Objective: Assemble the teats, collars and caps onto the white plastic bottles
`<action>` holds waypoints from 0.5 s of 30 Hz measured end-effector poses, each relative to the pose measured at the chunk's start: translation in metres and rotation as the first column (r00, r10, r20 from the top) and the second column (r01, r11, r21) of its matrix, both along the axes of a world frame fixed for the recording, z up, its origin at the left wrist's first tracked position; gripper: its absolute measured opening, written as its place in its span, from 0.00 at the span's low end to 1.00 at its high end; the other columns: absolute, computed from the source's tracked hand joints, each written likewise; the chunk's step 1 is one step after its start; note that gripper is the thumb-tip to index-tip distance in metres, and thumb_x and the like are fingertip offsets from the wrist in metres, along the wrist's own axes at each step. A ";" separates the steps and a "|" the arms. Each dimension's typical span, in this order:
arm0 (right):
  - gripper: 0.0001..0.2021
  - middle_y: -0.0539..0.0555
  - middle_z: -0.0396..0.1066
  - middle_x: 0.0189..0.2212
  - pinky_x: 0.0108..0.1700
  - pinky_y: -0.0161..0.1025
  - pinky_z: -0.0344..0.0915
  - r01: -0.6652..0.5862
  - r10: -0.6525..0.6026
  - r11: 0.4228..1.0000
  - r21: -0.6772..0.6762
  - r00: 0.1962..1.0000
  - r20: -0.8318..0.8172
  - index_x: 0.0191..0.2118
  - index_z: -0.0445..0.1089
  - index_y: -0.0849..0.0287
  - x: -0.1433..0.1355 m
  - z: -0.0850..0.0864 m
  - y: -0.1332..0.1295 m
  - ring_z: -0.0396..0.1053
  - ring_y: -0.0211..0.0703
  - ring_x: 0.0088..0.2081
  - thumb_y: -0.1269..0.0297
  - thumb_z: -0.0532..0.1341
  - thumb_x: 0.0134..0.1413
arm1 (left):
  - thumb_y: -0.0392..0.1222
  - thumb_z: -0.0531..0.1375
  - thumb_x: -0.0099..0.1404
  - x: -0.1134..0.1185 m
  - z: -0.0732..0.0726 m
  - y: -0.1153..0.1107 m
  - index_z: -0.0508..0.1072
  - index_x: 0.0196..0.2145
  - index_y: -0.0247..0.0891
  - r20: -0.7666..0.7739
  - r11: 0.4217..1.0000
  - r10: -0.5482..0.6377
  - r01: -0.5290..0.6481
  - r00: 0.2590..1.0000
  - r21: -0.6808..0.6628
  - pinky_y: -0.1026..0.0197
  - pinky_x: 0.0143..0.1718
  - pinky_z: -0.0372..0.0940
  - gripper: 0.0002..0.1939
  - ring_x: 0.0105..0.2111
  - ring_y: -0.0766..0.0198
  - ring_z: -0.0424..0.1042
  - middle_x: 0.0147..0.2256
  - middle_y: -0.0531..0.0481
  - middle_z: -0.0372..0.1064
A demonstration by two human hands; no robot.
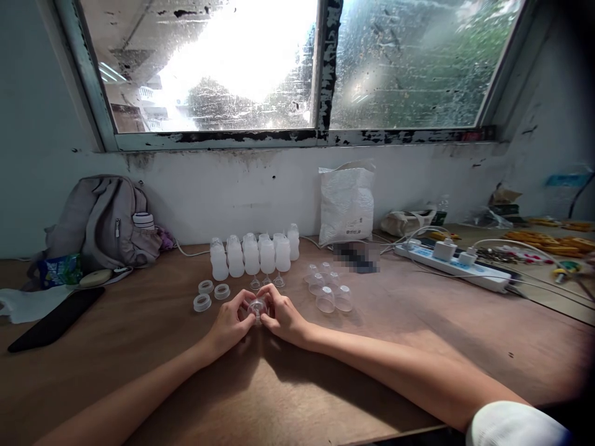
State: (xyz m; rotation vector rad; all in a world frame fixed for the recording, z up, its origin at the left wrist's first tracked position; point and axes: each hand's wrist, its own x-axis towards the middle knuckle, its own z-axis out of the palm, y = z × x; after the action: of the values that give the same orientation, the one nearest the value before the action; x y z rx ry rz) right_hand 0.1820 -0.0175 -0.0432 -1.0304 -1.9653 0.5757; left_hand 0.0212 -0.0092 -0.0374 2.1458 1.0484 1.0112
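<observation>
Left grip (230,319): thumb and fingers closed on the clear piece (257,305).
Right grip (286,321): likewise, opposite side.
Clear piece: between my hands, before the bottles (251,259).
Thumbs: I'd best press evenly, keeping it from tilting.

One camera here, folks, riding on the person's head, and it's looking forward and down! It peers across the table (395,297), square on to the wall (232,192), the window (404,74) clipped by the top edge. It's near the work: left hand (231,318) and right hand (287,319) sit just below centre. And it's wide, backpack (105,217) at left, power strip (486,277) at right!
</observation>
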 end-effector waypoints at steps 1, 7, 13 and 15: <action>0.15 0.44 0.58 0.21 0.26 0.30 0.55 -0.001 0.001 1.000 0.001 1.000 0.003 0.39 0.55 0.58 0.000 0.000 0.000 0.57 0.33 0.22 0.74 0.54 0.42 | 0.35 0.53 0.54 0.000 0.000 0.000 0.65 0.37 0.38 -0.004 1.000 -0.002 0.002 1.000 -0.001 0.67 0.26 0.60 0.11 0.25 0.67 0.66 0.26 0.54 0.67; 0.14 0.44 0.58 0.21 0.26 0.30 0.54 -0.001 0.001 1.000 -0.002 1.000 0.003 0.38 0.55 0.58 0.001 -0.002 0.001 0.57 0.33 0.23 0.75 0.53 0.41 | 0.36 0.54 0.54 -0.001 -0.002 0.001 0.66 0.37 0.39 0.002 1.000 0.011 -0.011 1.000 -0.020 0.67 0.26 0.59 0.11 0.24 0.68 0.66 0.24 0.55 0.66; 0.14 0.43 0.58 0.20 0.25 0.30 0.54 -0.015 0.015 1.000 -0.006 1.000 -0.014 0.38 0.56 0.58 0.000 0.000 0.002 0.56 0.32 0.22 0.75 0.54 0.42 | 0.37 0.54 0.54 0.001 -0.002 0.002 0.66 0.35 0.39 0.017 0.999 0.021 -0.020 1.000 -0.032 0.67 0.25 0.57 0.09 0.23 0.68 0.64 0.22 0.56 0.63; 0.12 0.43 0.58 0.19 0.24 0.29 0.54 -0.024 0.023 1.000 -0.019 0.999 -0.030 0.37 0.57 0.58 -0.001 0.001 0.001 0.56 0.32 0.21 0.75 0.54 0.43 | 0.37 0.53 0.54 0.001 0.000 0.001 0.66 0.35 0.39 0.017 0.999 0.029 -0.029 0.999 -0.034 0.68 0.24 0.56 0.09 0.22 0.68 0.63 0.21 0.57 0.61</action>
State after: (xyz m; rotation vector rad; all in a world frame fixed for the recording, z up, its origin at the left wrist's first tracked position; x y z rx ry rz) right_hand 0.1810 -0.0168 -0.0421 -1.0064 -1.9517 0.6205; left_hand 0.0223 -0.0085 -0.0377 2.0971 1.0838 1.0167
